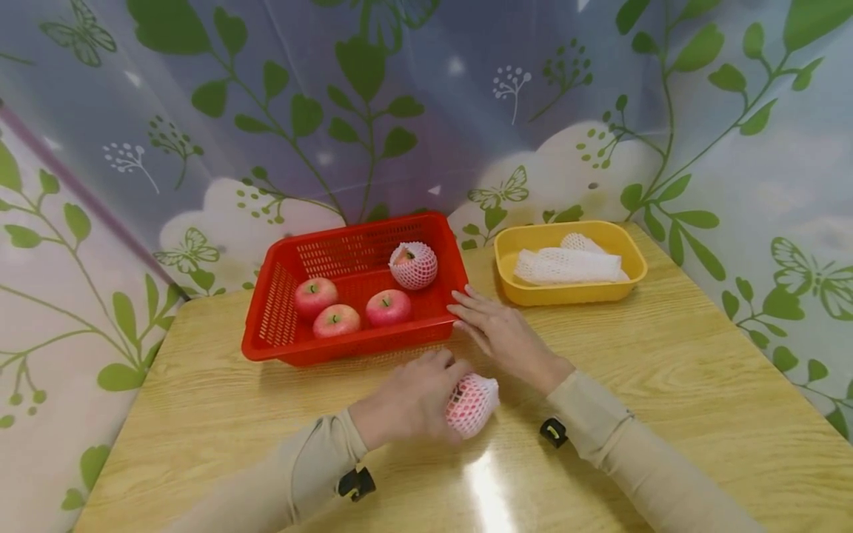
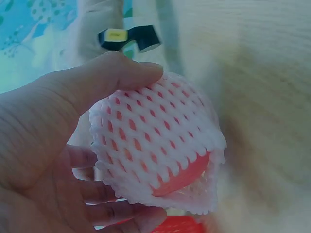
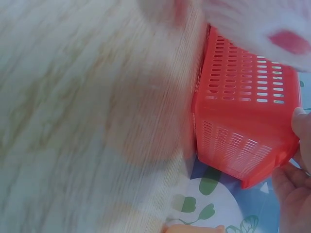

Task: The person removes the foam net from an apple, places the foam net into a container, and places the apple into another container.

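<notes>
My left hand holds an apple in a white foam net, above the table in front of the red basket. In the left wrist view the thumb lies over the netted apple and fingers reach under it; red skin shows at the net's open end. My right hand holds the near right corner of the red basket, thumb on the front side and fingers on the right side. Inside the basket are three bare apples and one netted apple.
A yellow tub holding white foam nets stands right of the basket. Both containers are at the back of the wooden table, close to a leaf-printed curtain. Black wrist bands show at the sleeves.
</notes>
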### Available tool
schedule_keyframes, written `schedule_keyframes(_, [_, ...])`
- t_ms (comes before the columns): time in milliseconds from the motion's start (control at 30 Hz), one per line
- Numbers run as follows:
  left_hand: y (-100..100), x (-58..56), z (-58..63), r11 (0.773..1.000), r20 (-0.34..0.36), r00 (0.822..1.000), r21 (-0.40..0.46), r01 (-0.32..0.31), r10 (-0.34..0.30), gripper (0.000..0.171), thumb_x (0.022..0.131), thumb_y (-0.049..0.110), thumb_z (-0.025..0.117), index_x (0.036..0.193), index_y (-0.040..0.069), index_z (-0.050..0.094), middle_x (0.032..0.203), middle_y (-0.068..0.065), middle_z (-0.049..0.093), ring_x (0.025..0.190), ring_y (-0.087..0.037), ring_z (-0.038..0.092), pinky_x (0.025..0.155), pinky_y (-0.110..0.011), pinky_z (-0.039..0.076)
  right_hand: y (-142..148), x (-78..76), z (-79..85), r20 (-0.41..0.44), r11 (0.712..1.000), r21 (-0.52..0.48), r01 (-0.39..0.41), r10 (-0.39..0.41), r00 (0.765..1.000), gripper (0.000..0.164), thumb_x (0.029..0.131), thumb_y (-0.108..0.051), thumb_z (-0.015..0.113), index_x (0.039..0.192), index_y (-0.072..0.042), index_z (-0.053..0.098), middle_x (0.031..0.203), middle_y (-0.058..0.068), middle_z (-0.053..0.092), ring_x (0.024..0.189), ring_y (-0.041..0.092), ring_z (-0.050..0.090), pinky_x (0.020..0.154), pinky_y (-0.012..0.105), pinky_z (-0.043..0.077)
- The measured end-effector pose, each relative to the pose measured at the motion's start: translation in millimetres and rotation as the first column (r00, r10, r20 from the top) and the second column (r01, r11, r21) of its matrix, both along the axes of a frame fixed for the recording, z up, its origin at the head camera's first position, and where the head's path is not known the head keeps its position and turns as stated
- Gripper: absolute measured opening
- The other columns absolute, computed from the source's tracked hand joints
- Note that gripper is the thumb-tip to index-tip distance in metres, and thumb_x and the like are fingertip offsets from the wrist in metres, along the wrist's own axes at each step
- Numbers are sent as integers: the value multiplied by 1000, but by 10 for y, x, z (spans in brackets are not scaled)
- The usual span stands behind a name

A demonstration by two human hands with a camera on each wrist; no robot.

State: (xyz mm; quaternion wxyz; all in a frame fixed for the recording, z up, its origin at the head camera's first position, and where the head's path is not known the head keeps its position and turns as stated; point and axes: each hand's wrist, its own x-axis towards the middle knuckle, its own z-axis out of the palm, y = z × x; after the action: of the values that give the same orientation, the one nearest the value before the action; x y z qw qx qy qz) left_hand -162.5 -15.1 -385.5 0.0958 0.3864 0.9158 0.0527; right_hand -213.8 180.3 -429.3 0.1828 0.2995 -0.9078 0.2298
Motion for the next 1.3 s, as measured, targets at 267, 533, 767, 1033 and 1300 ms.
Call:
schedule_keyframes(267, [30, 61, -132, 999, -25, 1000, -47, -3, 1, 73, 69, 50, 87, 129, 23, 56, 120, 1, 58, 108, -19, 56, 86, -37, 55, -5, 11, 20, 8, 1000, -10, -4, 5, 1000, 41, 100, -17, 63, 139, -6, 60, 148, 16, 52, 143, 34, 43, 115, 52, 36])
schedule_keyframes(533, [-7, 87, -179, 999, -19, 1000, -42, -23, 23, 79, 66, 48, 91, 131, 22, 53, 120, 2, 56, 109, -20, 56, 89, -39, 53, -22, 38, 51, 46, 1000, 18, 10, -11, 999, 43, 100, -19, 63, 141, -7, 58, 151, 16, 49, 145, 34, 40, 117, 51, 34])
schedule_keyframes(767, [-22, 100, -213, 998, -26, 999, -34, -44, 43, 88, 64, 51, 92, 136, 23, 50, 123, 2, 56, 112, -20, 56, 89, -42, 53, 27, 185, 66, 50, 998, -7, 57, -57, 997, 53, 100, -24, 63, 147, -3, 50, 156, 16, 43, 147, 34, 38, 118, 51, 33])
schedule_keyframes(1033, [-99, 58, -51, 996, 37, 996, -31, -81, 82, 114, 62, 57, 92, 154, 19, 37, 149, -6, 48, 138, -30, 44, 112, -54, 41, 115, 523, -11, -71, 990, -137, -19, 10, 997, 52, 95, -20, 69, 142, -1, 55, 147, 17, 54, 137, 35, 51, 111, 53, 42])
schedule_keyframes(1300, [-279, 71, 91, 998, 6, 999, -34, -52, 53, 119, 60, 57, 93, 155, 16, 35, 144, -4, 51, 130, -26, 48, 110, -49, 44, -17, 848, -168, 291, 990, -136, -49, 87, 953, 95, 85, -62, 71, 160, -21, 29, 159, 9, 40, 143, 33, 43, 111, 59, 39])
